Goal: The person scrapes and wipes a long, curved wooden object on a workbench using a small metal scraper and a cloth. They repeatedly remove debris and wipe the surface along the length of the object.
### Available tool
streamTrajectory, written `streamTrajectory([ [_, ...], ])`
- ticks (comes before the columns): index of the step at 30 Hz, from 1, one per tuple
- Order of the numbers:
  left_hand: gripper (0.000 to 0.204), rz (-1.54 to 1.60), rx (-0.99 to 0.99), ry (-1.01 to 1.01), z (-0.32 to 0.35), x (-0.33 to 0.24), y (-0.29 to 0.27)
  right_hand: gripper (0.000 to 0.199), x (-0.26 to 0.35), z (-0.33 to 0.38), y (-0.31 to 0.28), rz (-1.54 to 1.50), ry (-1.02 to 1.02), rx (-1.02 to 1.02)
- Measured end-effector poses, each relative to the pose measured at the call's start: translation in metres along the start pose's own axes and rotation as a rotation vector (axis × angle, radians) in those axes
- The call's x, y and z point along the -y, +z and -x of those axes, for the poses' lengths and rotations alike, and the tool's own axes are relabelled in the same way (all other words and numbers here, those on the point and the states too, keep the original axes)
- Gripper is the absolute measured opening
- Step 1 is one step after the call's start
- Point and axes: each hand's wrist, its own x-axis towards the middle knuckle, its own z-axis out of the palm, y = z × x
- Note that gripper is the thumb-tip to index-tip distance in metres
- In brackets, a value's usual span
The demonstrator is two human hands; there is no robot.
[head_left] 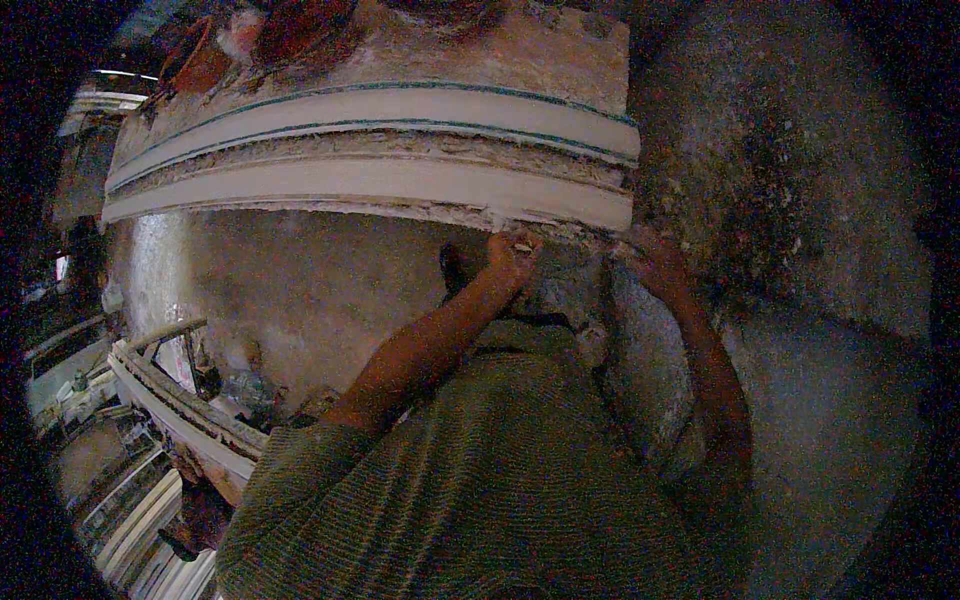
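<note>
A long white strip of moulding (350, 182), which looks like plaster, lies along the near edge of a dusty bench. Its near lower edge is rough and crumbly. My left hand (514, 255) is closed just below that edge, fingers curled around a small pale bit too unclear to name. At the strip's right end, my right hand (656, 262) reaches up to the corner; its fingers are dark and blurred, so their grip cannot be made out. Behind lies a second pale strip with blue-green edges (400, 105), parallel to the first.
Reddish-brown tubs (300, 30) stand at the bench's far side. A stained wall (790, 180) rises close on the right. At lower left are another long pale moulding (190, 425) and a stack of white strips (140, 520). A clear plastic bag (250, 390) sits near them.
</note>
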Motion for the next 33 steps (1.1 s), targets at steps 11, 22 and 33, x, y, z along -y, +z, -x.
streamTrajectory([
  [11,0.032,0.1,-0.184,0.103,-0.005,-0.006,0.002,0.049,0.024,-0.075,0.04,0.072,0.011,0.128],
  [22,0.035,0.073,-0.121,0.054,-0.056,-0.012,-0.03,0.048,0.033,-0.071,0.013,0.037,-0.055,0.174],
  [33,0.04,0.117,-0.34,0.048,-0.079,-0.02,-0.042,0.044,0.028,-0.079,0.029,0.085,-0.061,0.104],
])
